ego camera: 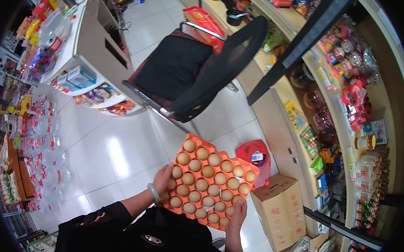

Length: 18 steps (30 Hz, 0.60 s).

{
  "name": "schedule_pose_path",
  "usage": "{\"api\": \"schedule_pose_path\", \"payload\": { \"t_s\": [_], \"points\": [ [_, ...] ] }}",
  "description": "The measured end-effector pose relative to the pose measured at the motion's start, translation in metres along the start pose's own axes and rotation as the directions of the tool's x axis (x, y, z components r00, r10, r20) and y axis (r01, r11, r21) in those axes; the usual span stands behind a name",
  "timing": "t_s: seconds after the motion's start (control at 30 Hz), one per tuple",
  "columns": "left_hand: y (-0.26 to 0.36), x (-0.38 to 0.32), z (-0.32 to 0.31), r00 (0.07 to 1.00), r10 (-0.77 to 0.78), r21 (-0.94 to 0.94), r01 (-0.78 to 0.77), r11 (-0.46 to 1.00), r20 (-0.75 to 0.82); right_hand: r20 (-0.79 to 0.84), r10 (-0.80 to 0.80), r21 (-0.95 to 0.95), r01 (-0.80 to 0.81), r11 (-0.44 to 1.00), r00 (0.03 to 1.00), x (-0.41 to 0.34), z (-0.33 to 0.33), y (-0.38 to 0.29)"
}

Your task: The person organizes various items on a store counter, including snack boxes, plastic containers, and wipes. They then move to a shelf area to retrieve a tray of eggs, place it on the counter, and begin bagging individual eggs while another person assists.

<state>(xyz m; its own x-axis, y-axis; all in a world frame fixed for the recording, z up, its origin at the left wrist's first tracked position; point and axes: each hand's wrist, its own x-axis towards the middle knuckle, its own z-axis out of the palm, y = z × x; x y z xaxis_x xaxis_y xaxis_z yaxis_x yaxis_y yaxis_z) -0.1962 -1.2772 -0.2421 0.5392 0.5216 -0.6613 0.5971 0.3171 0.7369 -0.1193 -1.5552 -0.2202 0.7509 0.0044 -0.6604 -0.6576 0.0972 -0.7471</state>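
An orange egg tray (217, 152) full of brown eggs (201, 185) is held in front of my body, above the tiled floor. My left hand (163, 178) grips its left edge, and a pale green bangle (153, 192) circles that wrist. On the lower right edge, my right hand (236, 216) holds the tray, thumb on top by an egg. The fingers of both hands are partly hidden beneath it. Small whitish scraps lie between some of the eggs.
Ahead stands a black chair (172, 66) beside a white counter (85, 40). Stocked shelves (301, 133) line the right side. A cardboard box (280, 215) and a red plastic bag (263, 172) rest on the floor at right. Large clear bottles (50, 157) are grouped at left.
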Motion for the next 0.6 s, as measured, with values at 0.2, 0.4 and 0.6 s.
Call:
{"api": "schedule_pose_path", "payload": {
  "t_s": [0.2, 0.4, 0.6],
  "points": [
    [0.018, -0.021, -0.167, 0.983, -0.172, -0.289, 0.148, 0.946, -0.061, 0.256, 0.068, -0.183, -0.021, 0.983, 0.964, -0.043, 0.122, 0.032],
    [0.143, -0.040, -0.273, 0.981, -0.189, -0.508, 0.138, 0.850, -0.049, 0.530, -0.039, -0.227, 0.186, 0.956, 0.847, -0.062, 0.275, 0.018],
    [0.224, 0.055, -0.320, 0.990, -0.097, -0.571, 0.020, 0.821, -0.105, 0.529, -0.104, -0.291, 0.296, 0.910, 0.842, 0.003, 0.419, -0.053]
  ]
}}
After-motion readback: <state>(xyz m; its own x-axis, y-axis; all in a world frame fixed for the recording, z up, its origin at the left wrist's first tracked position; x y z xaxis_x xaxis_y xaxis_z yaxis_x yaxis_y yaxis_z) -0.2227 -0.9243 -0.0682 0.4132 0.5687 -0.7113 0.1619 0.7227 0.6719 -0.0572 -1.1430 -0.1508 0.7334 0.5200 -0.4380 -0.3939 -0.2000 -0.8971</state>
